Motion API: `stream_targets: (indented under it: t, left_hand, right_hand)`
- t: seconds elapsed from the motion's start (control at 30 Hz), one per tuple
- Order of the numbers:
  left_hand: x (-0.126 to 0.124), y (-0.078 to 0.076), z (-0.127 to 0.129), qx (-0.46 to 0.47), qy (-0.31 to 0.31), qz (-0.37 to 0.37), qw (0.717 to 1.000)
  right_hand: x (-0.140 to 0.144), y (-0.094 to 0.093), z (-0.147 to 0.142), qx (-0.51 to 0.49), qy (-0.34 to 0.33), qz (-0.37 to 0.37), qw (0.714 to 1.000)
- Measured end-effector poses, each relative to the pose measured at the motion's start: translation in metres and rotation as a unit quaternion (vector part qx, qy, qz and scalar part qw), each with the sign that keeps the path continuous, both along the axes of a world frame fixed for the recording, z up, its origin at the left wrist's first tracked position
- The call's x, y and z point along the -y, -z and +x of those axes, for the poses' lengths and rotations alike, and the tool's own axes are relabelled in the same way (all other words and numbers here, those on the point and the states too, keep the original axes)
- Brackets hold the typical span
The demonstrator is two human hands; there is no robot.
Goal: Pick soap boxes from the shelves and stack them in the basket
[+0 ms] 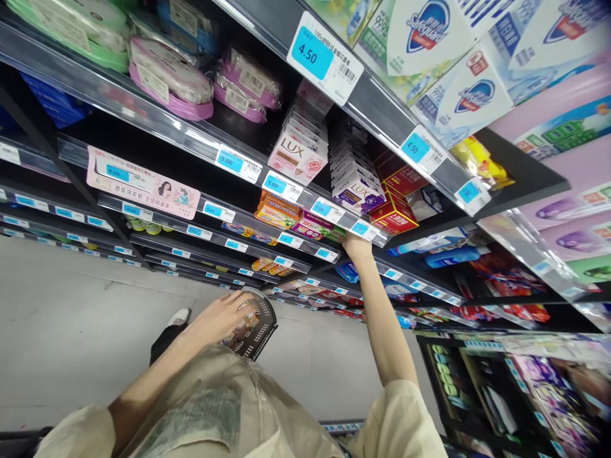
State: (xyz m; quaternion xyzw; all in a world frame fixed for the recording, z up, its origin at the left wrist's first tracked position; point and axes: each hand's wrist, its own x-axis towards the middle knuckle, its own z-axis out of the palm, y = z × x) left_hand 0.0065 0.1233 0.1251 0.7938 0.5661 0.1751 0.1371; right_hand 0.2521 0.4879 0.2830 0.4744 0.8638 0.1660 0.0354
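My right hand (357,247) reaches into a lower shelf, under the price-tag strip. Its fingers are hidden behind the shelf edge, so what they touch does not show. Close to its left side are purple and green soap packs (312,225) and orange soap packs (277,213). Above it stand a row of purple-and-white LUX boxes (359,191) and red-and-yellow boxes (394,216). Low in front of my body, my left hand (229,316) is closed at the near side of a black perforated basket (261,327), with small colourful items visible in it.
Pink LUX boxes (300,156) and purple soap dishes (169,83) stand on the upper shelf. Large Safeguard packs (470,95) fill the upper right. A shelf edge (382,137) juts out above my right arm. A person's shoe (179,317) is on the grey floor (57,331).
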Motion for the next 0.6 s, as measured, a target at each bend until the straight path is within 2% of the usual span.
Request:
stream_targets:
  t: [0.13,0.4,0.6]
  left_hand:
    - [-0.001,0.000,-0.002,-0.025,0.001,-0.019,1.000]
    - [-0.012,0.007,0.010,-0.013,0.038,0.004,0.999]
    - [-0.016,0.021,0.020,0.009,0.064,0.009,0.998]
  right_hand:
    - [-0.007,0.008,0.006,-0.052,-0.005,0.031,0.998]
    - [-0.007,0.013,0.010,-0.097,-0.016,-0.027,0.995]
    - [0.005,0.005,-0.014,-0.088,0.020,-0.063,0.994]
